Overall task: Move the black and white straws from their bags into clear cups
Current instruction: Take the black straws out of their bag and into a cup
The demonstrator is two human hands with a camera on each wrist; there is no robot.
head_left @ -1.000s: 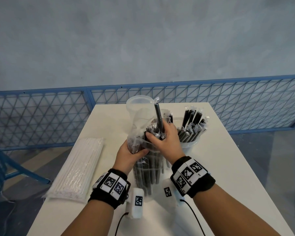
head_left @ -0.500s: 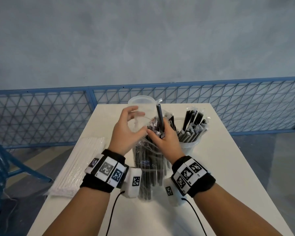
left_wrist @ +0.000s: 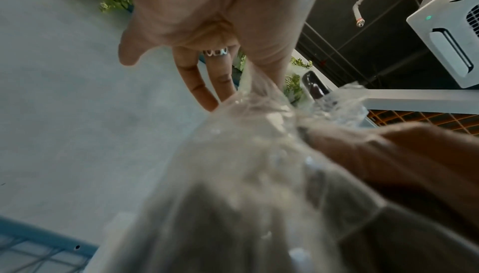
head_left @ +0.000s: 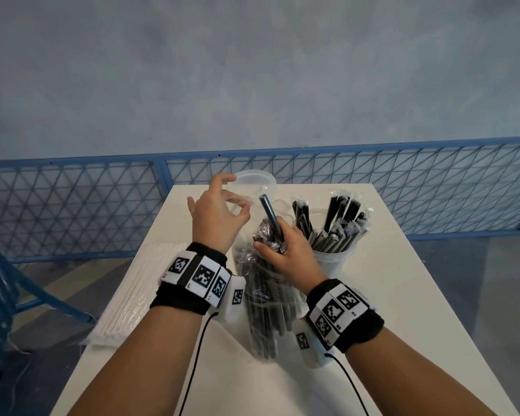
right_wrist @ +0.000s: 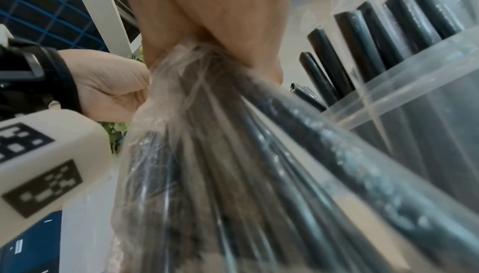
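A clear bag of black straws [head_left: 264,298] stands upright on the white table [head_left: 388,295] between my hands. My right hand [head_left: 278,250] grips the bunch of straws at the bag's mouth, and one black straw [head_left: 269,213] sticks up above it. My left hand [head_left: 237,207] is raised and pinches the bag's loose top edge; the left wrist view shows the plastic [left_wrist: 259,97] held under the thumb. A clear cup [head_left: 335,258] to the right holds several wrapped black straws. An empty clear cup [head_left: 254,180] stands behind the bag. A sealed bag of white straws [head_left: 129,298] lies at the left.
The table is narrow, and the white-straw bag overhangs its left edge. A blue mesh fence [head_left: 433,187] runs behind the table, and a blue chair frame [head_left: 0,280] stands at the left. Cables from both wrist units trail over the table's front part.
My left hand let go of the bag's side, rose, and now pinches the bag's top edge. My right hand kept its grip on the straws.
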